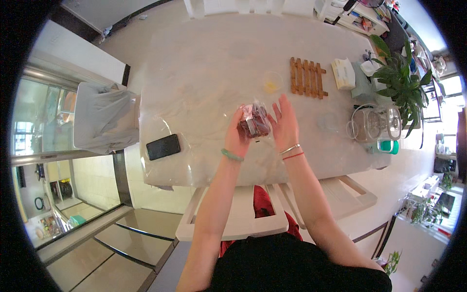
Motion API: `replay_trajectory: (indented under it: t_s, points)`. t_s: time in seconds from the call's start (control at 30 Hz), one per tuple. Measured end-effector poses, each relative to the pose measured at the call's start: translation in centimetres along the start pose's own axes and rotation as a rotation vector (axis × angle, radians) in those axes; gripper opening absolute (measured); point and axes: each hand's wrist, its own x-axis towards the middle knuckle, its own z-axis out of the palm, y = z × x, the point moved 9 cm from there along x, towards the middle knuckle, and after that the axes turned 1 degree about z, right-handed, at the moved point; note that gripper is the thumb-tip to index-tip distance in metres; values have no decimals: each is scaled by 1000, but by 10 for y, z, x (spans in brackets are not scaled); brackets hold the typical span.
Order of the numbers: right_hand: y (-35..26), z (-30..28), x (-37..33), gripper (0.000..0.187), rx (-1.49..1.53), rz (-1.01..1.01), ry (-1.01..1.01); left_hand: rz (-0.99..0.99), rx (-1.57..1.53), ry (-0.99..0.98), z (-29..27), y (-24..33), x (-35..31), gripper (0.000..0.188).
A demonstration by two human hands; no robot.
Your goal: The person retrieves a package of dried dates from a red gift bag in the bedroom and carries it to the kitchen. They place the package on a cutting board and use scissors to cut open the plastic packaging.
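A person's left hand [237, 132] grips a clear plastic packet [254, 122] of dark red contents above the near half of a table [209, 73], fingers curled around its left side, while the right hand [286, 127] is spread open just to the right, holding nothing. The right thumb reaches the packet's edge; whether it touches cannot be told. The packet is blocky and glossy, its thin wrapping crinkled and catching the light, with a pale pink patch on the upper left. Its loose, crumpled end points away from the person; little longer than wide, it appears to run lengthwise away from the body, leaning slightly. A smooth green bangle [232, 155] circles the left wrist; a silver bracelet [290, 149] and a thin red cord [293, 155] ring the right. Beyond the hands, a round see-through cup [272, 82] with something yellow inside stands near a slatted brown wooden rack [308, 78]. A flat black phone [163, 147] lies at left on the table's shiny, wrinkled plastic cover, and a leafy green plant [404, 80] rises at right.
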Motion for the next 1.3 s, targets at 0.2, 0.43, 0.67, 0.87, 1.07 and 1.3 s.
replay_trajectory:
  t_s: [0.2, 0.43, 0.67, 0.87, 1.07, 1.3]
  points:
    - [8, -9, 50, 58, -109, 73, 88, -2, 27, 1, -13, -6, 40, 33]
    - [27, -15, 77, 64, -284, 93, 60, 7, -10, 26, -18, -1, 49, 30]
    - [32, -15, 75, 59, -170, 102, 127, 62, -8, 51, -36, 6, 53, 30]
    - [35, -4, 60, 61, -320, 167, 60, 106, -9, 120, -48, 18, 36, 33]
    - [42, 41, 25, 64, -406, 195, -29, 91, -66, 37, -61, 50, 5, 31]
    - [81, 124, -23, 63, -465, 261, -196, 286, -96, 46, -86, 122, -65, 27]
